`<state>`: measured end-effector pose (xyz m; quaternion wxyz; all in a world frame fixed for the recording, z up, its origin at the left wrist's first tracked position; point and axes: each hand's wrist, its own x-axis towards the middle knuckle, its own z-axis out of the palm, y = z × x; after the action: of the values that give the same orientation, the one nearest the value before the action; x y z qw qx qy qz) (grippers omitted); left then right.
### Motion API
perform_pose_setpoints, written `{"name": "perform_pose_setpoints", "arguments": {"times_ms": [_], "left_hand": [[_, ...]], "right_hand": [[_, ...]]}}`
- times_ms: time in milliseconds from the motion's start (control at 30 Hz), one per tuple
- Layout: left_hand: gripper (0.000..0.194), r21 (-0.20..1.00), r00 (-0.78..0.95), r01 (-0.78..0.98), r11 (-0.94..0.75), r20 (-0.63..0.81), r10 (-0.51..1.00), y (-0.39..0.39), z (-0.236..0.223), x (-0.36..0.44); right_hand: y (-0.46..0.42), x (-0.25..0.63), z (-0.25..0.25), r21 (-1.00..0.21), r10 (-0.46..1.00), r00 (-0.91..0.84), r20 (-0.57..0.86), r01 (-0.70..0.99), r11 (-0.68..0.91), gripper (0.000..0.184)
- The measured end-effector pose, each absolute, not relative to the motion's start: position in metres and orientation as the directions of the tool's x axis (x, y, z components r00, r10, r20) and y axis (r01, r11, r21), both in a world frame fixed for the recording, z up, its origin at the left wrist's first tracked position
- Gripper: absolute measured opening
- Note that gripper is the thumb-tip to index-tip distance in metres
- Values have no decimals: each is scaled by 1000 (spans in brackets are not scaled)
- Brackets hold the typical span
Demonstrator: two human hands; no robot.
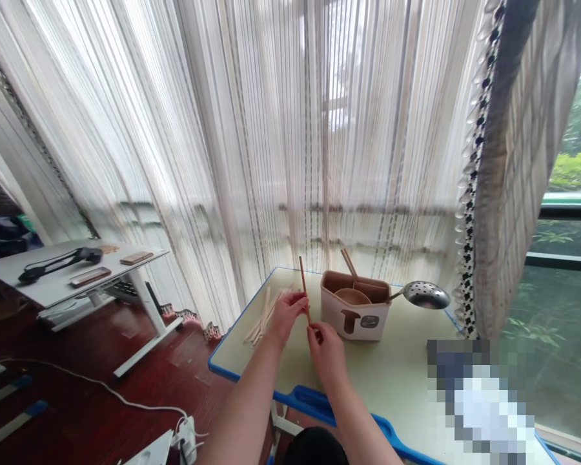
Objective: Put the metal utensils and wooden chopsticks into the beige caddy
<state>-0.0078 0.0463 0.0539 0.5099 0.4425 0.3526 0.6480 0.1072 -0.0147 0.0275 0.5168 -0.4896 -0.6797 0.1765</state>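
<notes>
My left hand (290, 313) pinches the middle of brown chopsticks (303, 274) that stand nearly upright above the table. Lower down, my right hand (328, 352) has its fingers closed on their bottom end. Whether it is one stick or a pair pressed together, I cannot tell. Several pale chopsticks (259, 328) lie in a loose pile beside and partly behind my left hand. Just beyond my right hand is a white and brown utensil holder (336, 318). Two chopsticks (348, 263) and a metal slotted ladle (426, 294) lean out of it, and a round brown piece (352, 296) shows inside.
The small table (290, 381) has a blue rim and stands against sheer curtains (252, 161). A blurred, pixelated patch (484, 394) covers its right side. At left, a white desk (43, 290) carries phones and a black strap-like item. A power strip (188, 436) with cables lies below.
</notes>
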Motion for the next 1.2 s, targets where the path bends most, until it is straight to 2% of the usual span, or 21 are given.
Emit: {"name": "perform_pose_setpoints", "arguments": {"times_ms": [133,200,300,367,500,667,800,900,1200], "left_hand": [[28,905,-40,-240,-352,353,935,45,97,10],[27,886,11,-245,-395,409,912,49,121,20],[27,861,-6,-228,-454,465,885,59,155,34],[26,855,-12,-198,-480,487,873,69,172,43],[22,842,39,-196,-503,519,854,89,193,63],[20,853,117,-287,-435,482,868,109,192,90],[22,819,24,-293,-493,522,853,120,183,103],[22,800,-2,-300,-519,544,839,123,180,104],[17,812,40,-89,-577,582,812,123,178,97]], "right_hand": [[-4,132,71,-727,821,-22,571,451,518,21],[7,145,99,-779,846,8,533,395,487,22],[26,164,139,-802,872,-63,486,365,473,22],[38,179,163,-781,891,-74,448,452,430,19],[55,211,194,-629,897,-101,430,679,378,14],[67,230,197,-547,895,-48,444,777,313,12],[75,228,193,-480,872,28,488,843,242,13],[82,227,192,-453,847,34,530,856,250,12],[96,224,183,-443,873,49,485,875,197,11]]}}
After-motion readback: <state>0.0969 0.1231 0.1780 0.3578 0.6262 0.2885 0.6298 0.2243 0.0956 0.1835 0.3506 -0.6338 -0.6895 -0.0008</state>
